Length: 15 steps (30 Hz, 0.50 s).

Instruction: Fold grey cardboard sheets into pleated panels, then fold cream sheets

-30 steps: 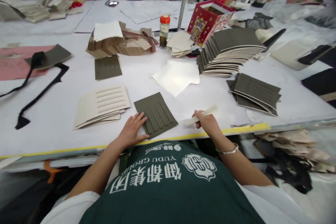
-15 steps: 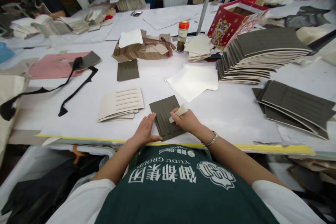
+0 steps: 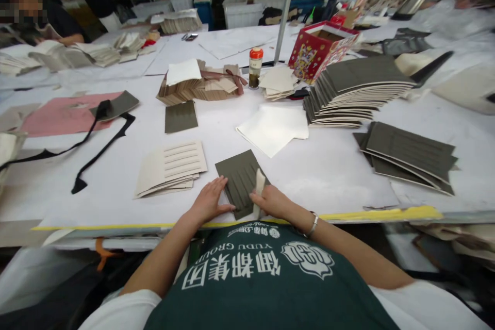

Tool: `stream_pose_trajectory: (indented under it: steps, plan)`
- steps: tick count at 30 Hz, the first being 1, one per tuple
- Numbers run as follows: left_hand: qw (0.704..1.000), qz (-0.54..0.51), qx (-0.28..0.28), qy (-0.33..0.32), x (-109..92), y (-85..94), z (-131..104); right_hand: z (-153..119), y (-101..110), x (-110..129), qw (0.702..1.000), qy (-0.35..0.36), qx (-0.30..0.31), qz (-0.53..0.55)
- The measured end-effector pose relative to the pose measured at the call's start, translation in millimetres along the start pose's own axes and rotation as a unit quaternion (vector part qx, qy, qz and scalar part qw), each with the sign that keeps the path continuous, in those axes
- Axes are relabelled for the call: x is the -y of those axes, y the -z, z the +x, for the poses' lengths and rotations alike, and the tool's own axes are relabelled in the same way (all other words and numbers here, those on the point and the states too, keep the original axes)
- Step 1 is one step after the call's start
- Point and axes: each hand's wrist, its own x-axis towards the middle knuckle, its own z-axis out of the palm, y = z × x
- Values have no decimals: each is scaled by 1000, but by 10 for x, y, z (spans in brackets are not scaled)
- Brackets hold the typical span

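A dark grey-green panel (image 3: 238,172) with raised parallel ridges lies at a slant on the table in front of me. Against its left edge rests my left hand (image 3: 209,200), thumb and fingers spread. My right hand (image 3: 275,201) is closed around a flat cream-coloured strip (image 3: 259,184), held nearly upright over the panel's right side. Whether its lower end touches the panel is hard to tell. Left of the panel sits a small pile of cream ridged pieces (image 3: 181,160). Beyond that pile is a plain dark square (image 3: 181,116).
Dark ridged panels (image 3: 410,152) lie to the right, below a fanned stack (image 3: 363,75). White sheets (image 3: 273,126), a red-lidded jar (image 3: 256,68), a red box (image 3: 320,46) and a metal pole (image 3: 286,10) stand further back. Black straps (image 3: 101,154) cross the left side.
My right hand has moved down along the panel toward me, and the cream strip has turned from slanted to nearly upright. My left hand stays at the panel's edge. The camera view has tilted up.
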Motion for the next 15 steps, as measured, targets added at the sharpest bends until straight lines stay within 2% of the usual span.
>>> stream_pose_trajectory:
  steps: [3, 4, 6, 8, 10, 13, 15]
  plan:
    - [998, 23, -63, 7, 39, 130, 283, -325, 102, -489, 980, -129, -113, 105]
    - [996, 36, -83, 11, 38, 160, 412, -416, 125, -626, 969, -158, -134, 134]
    - [993, 59, -92, 34, 15, 196, 680, -563, 137, -801, 955, -185, -130, 194]
    - [991, 84, -66, 75, -30, 210, 910, -664, 106, -823, 933, -201, -104, 280]
    - [988, 101, -37, 112, -82, 224, 1053, -713, 45, -732, 885, -222, -97, 398]
    - [986, 90, -4, 144, -97, 266, 1119, -647, -55, -579, 801, -219, -131, 542]
    - [979, 66, 31, 189, -12, 294, 1135, -511, -78, -566, 775, -204, -153, 579]
